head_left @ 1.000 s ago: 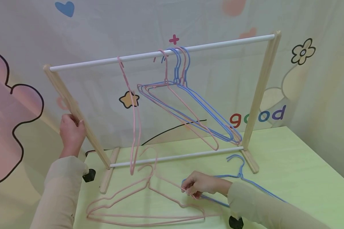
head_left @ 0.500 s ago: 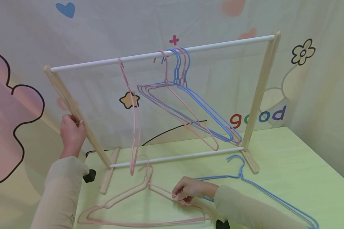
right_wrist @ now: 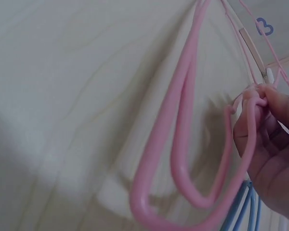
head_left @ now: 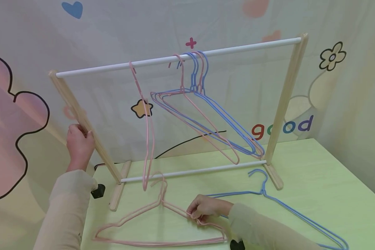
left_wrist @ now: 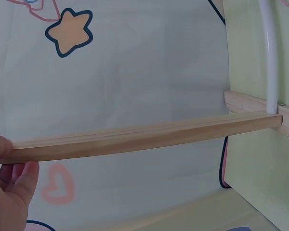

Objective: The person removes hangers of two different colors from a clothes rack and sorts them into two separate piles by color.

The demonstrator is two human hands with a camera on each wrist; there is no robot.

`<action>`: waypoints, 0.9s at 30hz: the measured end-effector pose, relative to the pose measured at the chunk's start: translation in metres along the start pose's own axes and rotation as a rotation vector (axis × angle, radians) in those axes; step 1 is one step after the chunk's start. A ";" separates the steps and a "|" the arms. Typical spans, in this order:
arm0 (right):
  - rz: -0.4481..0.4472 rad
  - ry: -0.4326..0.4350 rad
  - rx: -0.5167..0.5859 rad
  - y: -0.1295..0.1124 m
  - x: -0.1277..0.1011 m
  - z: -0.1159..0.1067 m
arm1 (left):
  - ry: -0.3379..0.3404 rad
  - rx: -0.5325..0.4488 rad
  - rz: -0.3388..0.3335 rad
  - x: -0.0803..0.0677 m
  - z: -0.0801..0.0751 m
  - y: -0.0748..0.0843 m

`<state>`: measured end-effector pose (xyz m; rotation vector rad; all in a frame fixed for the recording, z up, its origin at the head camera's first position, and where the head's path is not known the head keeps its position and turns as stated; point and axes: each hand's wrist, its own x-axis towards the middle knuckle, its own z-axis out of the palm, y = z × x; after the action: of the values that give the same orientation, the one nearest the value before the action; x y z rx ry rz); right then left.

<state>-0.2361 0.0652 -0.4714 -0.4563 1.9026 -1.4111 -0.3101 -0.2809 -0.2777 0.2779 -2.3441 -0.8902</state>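
Observation:
A wooden rack with a white top rail (head_left: 237, 49) stands on a pale green table (head_left: 315, 180). My left hand (head_left: 81, 140) grips the rack's slanted left post (head_left: 81, 118); the left wrist view shows that hand (left_wrist: 9, 187) curled under the post (left_wrist: 135, 139). Pink hangers (head_left: 137, 217) lie stacked flat on the table in front of the rack. My right hand (head_left: 198, 211) pinches their right arm. The right wrist view shows this hand (right_wrist: 267, 137) with the pink hangers (right_wrist: 183, 144) looped over its fingertips. Blue hangers (head_left: 287, 208) lie beside that forearm.
Several pink and blue hangers (head_left: 206, 118) hang bunched at the rail's middle. One pink hanger (head_left: 148, 139) hangs alone to their left. A white lower bar (head_left: 193, 171) joins the posts. Black clamps (head_left: 97, 191) sit at the table's edges. A patterned curtain hangs behind.
My right hand has slid left along the pink hangers, away from the blue ones, and the pink hangers have drawn together into one stack. The left hand has stayed on the post.

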 end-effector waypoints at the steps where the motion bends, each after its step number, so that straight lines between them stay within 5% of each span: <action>1: -0.002 0.000 0.001 0.001 0.000 0.000 | 0.003 0.000 0.005 0.000 0.000 0.001; 27: -0.107 0.167 -0.251 -0.005 -0.016 -0.015 | -0.028 0.003 -0.029 0.001 0.000 0.001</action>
<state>-0.2364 0.0838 -0.4588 -0.5825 2.2338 -1.3178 -0.3104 -0.2809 -0.2768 0.3032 -2.3728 -0.9098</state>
